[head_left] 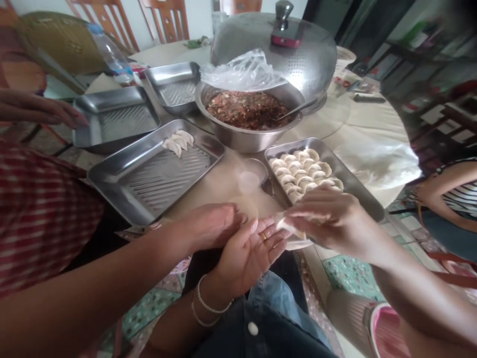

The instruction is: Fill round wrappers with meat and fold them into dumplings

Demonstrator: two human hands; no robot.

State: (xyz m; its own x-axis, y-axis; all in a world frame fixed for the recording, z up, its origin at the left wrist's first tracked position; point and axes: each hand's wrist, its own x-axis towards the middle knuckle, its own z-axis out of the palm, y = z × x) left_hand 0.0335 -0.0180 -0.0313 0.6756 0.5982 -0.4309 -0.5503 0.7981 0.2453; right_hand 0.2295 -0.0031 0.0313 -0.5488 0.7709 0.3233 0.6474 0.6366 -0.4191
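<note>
Left hand (253,256): palm open and upturned, my fingertips right beside the dough piece (296,231), probably as support
Right hand (331,219): my fingers bent, pinching that dough piece, apparently to steady it
Tray (359,194): dumplings (302,169) in close rows, likely to save room

One head-worn camera is looking forward and down from above the near side of the steel bowl (246,140), sitting close over the wearer's denim shirt (231,333), which is showing before the bowl, and taking in wooden chairs (170,22) beyond it.
</note>
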